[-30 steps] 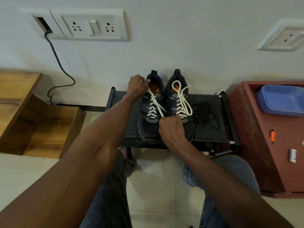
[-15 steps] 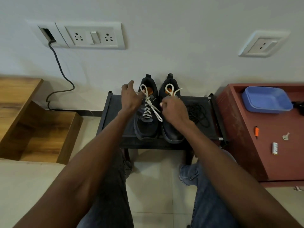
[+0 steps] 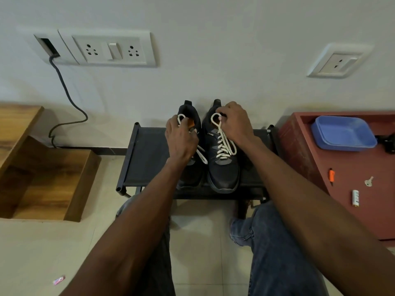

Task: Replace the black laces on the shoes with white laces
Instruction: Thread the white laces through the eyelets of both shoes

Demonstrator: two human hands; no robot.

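- Fingers of right hand [image 3: 236,122] pinch the top loop of the white lace [image 3: 223,142] on the right shoe [image 3: 223,167]; left hand [image 3: 180,139] fingers curl at the left shoe's [image 3: 190,174] lace loop [image 3: 181,119].
- Both 2 shoes sit side by side on the black worktop [image 3: 147,159], white-laced to the top.
- Judgement: lacing done; only tidying or tucking loops remains.

A plain white wall [image 3: 213,60] carries a white switch-and-socket panel [image 3: 109,50] and a single white socket [image 3: 338,61]. A dark cable [image 3: 68,99] hangs down it. Pale floor tiles [image 3: 42,253] run between stepped wooden shelving [image 3: 42,167], a low black fabric rack [image 3: 147,157] and a reddish-brown cabinet [image 3: 352,189].
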